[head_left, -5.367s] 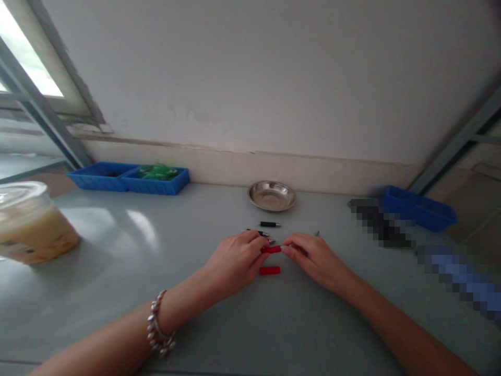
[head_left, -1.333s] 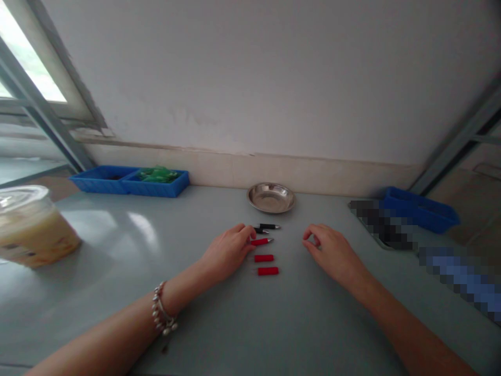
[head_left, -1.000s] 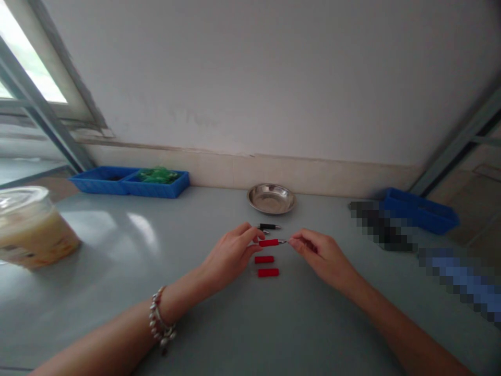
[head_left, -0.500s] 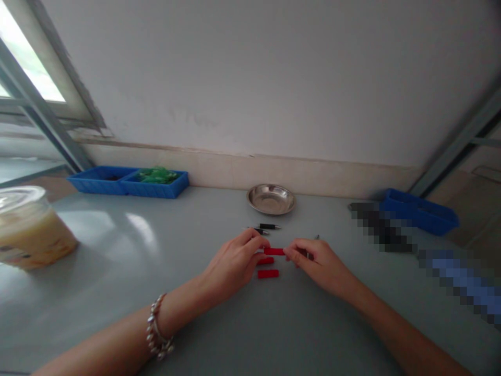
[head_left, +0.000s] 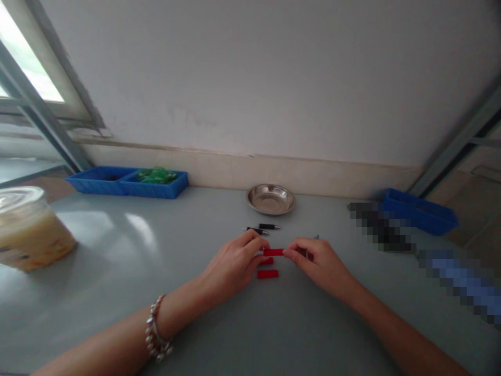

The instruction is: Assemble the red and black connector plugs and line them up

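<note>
A slim red pen barrel (head_left: pixel 273 252) is held level between my two hands, low over the table. Its left end sits in the closed fingertips of my left hand (head_left: pixel 235 261), which wears a beaded bracelet on the wrist. My right hand (head_left: pixel 319 261) pinches the other end between thumb and fingers. Just below lie two short red tubes: one tube (head_left: pixel 267 274) shows whole, while the upper tube (head_left: pixel 268 261) is partly covered by my left fingers. Beyond my left hand rest two black pen parts with metal tips, one farther back (head_left: pixel 269 226) and one nearer (head_left: pixel 259 231).
A round steel dish (head_left: pixel 271 199) stands near the wall. At the back left are joined blue trays (head_left: pixel 154 191), with green pieces in one. Another blue tray (head_left: pixel 420 211) is at the back right, by a blurred-out patch. A lidded tub (head_left: pixel 35 230) stands at far left.
Almost nothing differs. Both hands keep hold of the red pen barrel in nearly the same spot, and the loose parts have stayed where they were.
</note>
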### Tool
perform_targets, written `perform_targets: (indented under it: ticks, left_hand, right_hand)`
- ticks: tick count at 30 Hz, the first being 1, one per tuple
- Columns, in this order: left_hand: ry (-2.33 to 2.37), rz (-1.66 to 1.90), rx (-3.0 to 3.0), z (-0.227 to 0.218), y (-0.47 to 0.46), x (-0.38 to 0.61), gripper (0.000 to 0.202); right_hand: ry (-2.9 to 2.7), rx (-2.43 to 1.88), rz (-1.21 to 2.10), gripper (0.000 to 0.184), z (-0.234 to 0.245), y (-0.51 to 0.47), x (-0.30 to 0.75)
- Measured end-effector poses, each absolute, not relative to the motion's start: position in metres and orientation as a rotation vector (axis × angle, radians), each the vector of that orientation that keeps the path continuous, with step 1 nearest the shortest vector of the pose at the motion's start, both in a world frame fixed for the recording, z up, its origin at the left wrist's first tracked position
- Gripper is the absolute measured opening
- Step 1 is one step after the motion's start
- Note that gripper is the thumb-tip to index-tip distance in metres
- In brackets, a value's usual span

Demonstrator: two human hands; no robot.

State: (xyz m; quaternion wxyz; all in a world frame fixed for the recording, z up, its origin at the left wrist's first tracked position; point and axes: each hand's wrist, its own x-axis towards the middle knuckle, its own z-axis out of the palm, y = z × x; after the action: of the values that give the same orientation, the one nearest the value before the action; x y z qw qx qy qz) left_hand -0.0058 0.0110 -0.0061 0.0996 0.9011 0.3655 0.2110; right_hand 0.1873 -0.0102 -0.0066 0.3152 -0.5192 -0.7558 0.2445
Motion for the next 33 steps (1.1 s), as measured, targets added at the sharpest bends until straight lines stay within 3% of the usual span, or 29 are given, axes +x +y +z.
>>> perform_targets:
  ticks: [15,23,28,33]
  left_hand:
    - [1.078,0.638,2.659,-0.0045,0.0101,-0.0053,0.013]
    - [1.093,0.682,2.665,-0.0025,0.0077,-0.0046,0.018]
    - [1.109,0.646,2.652,-0.0004,0.0065,-0.0032,0.021]
    - [1.133,0.646,2.639,-0.0012,0.0070,-0.0035,0.021]
  right_hand:
    - [-2.009,-1.361,0.586,0.023,-0.0046,-0.0112,0.1868]
    - [-1.962,-1.341,0.571,0.011,-0.0049,-0.0118,0.1884]
    - [-1.909,-1.323,0.635,0.004,-0.0069,-0.0113,0.1893]
    - [-1.828,-1.274,0.829,0.013,-0.0099,-0.0104,0.1886]
